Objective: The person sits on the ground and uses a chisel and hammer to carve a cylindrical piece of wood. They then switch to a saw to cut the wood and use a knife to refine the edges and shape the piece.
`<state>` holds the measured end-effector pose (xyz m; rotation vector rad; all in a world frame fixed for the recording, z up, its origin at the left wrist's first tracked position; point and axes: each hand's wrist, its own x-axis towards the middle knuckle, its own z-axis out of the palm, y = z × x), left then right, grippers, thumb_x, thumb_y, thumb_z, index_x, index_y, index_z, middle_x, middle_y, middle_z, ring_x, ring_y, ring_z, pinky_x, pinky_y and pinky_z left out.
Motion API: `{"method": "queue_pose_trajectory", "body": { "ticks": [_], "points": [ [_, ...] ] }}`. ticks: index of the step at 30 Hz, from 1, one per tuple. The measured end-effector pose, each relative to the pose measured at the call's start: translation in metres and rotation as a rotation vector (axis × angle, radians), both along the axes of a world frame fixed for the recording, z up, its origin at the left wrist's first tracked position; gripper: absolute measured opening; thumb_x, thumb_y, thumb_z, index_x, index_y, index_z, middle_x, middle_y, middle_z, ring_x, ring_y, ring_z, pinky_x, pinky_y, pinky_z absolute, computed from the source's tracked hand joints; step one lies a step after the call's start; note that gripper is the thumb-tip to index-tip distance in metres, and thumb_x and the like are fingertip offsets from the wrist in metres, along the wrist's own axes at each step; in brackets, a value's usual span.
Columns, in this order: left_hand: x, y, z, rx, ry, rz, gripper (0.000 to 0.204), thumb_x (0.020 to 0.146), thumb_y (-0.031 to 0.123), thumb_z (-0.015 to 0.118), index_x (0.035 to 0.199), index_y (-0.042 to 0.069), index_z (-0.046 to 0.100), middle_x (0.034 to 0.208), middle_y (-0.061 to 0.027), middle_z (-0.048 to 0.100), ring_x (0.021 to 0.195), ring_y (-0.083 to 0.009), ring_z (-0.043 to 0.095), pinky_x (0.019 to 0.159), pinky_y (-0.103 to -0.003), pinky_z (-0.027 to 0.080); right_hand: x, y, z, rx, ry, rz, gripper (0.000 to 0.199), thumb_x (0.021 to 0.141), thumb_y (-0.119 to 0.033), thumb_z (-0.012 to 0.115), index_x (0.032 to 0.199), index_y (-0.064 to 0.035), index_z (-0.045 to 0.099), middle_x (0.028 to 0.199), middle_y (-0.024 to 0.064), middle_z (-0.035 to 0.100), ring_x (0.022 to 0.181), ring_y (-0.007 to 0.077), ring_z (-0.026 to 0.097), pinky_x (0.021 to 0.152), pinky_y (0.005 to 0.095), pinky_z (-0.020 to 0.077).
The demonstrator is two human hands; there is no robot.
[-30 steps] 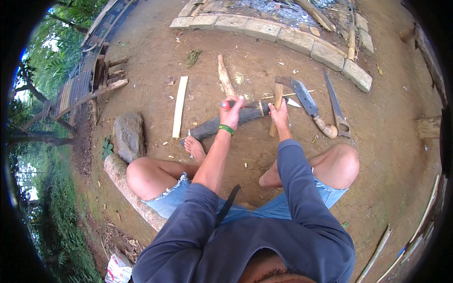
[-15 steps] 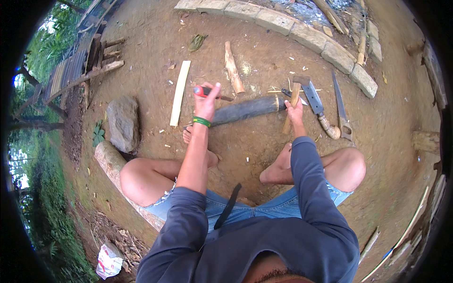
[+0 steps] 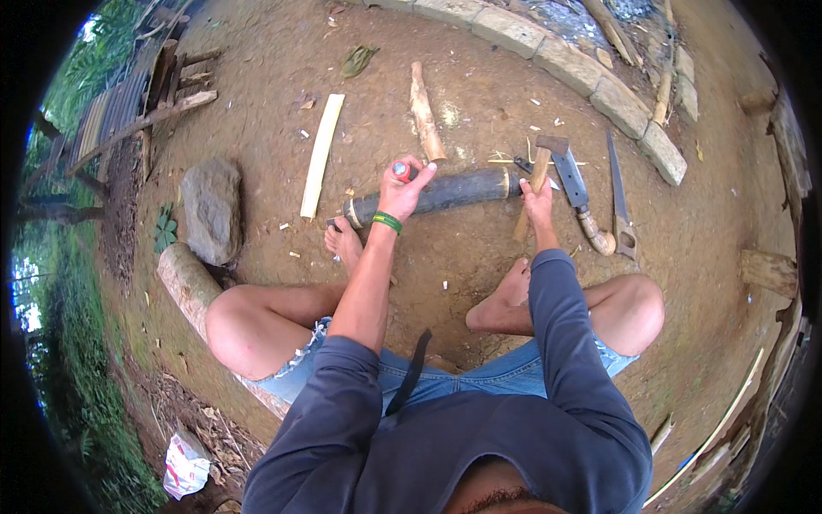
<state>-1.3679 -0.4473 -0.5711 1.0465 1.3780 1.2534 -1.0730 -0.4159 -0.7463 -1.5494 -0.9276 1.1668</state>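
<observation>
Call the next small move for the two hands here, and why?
Probably lower the left hand, which pinches a small red-tipped tool, onto the dark bamboo tube lying on the dirt. The right hand already has its grip on the wooden-handled hammer beside the tube's end, so the tool likely needs seating first.

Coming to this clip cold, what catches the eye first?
The dark bamboo section lying crosswise on the bare dirt in front of the seated person's bare feet. The left hand is raised over its left half, pinching a small red-tipped object; the right hand grips a wooden-handled hammer at its right end, beside a cleaver and handsaw.
</observation>
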Motion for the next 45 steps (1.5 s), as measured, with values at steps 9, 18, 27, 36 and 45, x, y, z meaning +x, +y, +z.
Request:
{"method": "queue_pose_trajectory", "body": {
  "ticks": [9,18,27,36,45],
  "points": [
    [-0.008,-0.001,-0.006,-0.047,0.007,-0.039,0.029,0.088,0.017,0.074,0.069,0.008,0.054,0.071,0.0059,0.055,0.068,-0.0060,0.047,0.064,-0.025,0.039,-0.002,-0.001,0.004,0.002,0.008,-0.002,0.044,0.090,-0.011,0.070,0.128,-0.0049,0.048,0.086,0.0021,0.059,0.061,0.0099,0.052,0.054,0.0260,0.0446],
    [-0.023,-0.007,0.000,-0.036,0.133,-0.021,0.026,0.087,0.016,0.075,0.071,0.008,0.056,0.071,0.0062,0.054,0.068,-0.0053,0.047,0.063,-0.025,0.039,0.002,0.001,-0.006,0.035,0.027,-0.009,0.044,0.090,-0.015,0.071,0.127,-0.0065,0.048,0.088,0.0008,0.059,0.063,0.0087,0.052,0.055,0.0247,0.0454],
    [-0.044,-0.013,0.005,-0.071,0.135,-0.026,0.025,0.087,0.014,0.074,0.070,0.008,0.056,0.069,0.0052,0.055,0.066,-0.0060,0.048,0.060,-0.025,0.040,-0.004,-0.001,0.001,0.002,0.044,-0.017,0.041,0.091,-0.013,0.070,0.125,-0.0065,0.048,0.085,-0.0002,0.058,0.060,0.0080,0.050,0.053,0.0248,0.0434],
    [-0.033,-0.013,0.011,-0.009,0.150,-0.032,0.025,0.087,0.013,0.074,0.070,0.007,0.056,0.069,0.0051,0.055,0.065,-0.0059,0.046,0.059,-0.025,0.037,0.002,0.002,-0.008,0.030,0.017,-0.006,0.042,0.091,-0.015,0.071,0.126,-0.0067,0.048,0.086,-0.0001,0.059,0.062,0.0089,0.052,0.055,0.0252,0.0452],
    [-0.032,-0.018,0.005,-0.068,0.150,-0.046,0.026,0.086,0.016,0.076,0.073,0.007,0.056,0.080,0.0020,0.059,0.089,-0.0111,0.056,0.085,-0.030,0.044,0.000,0.001,-0.005,0.007,0.016,-0.001,0.045,0.091,-0.017,0.071,0.128,-0.0064,0.048,0.091,0.0015,0.060,0.067,0.0097,0.054,0.058,0.0252,0.0476]
  ]
}}
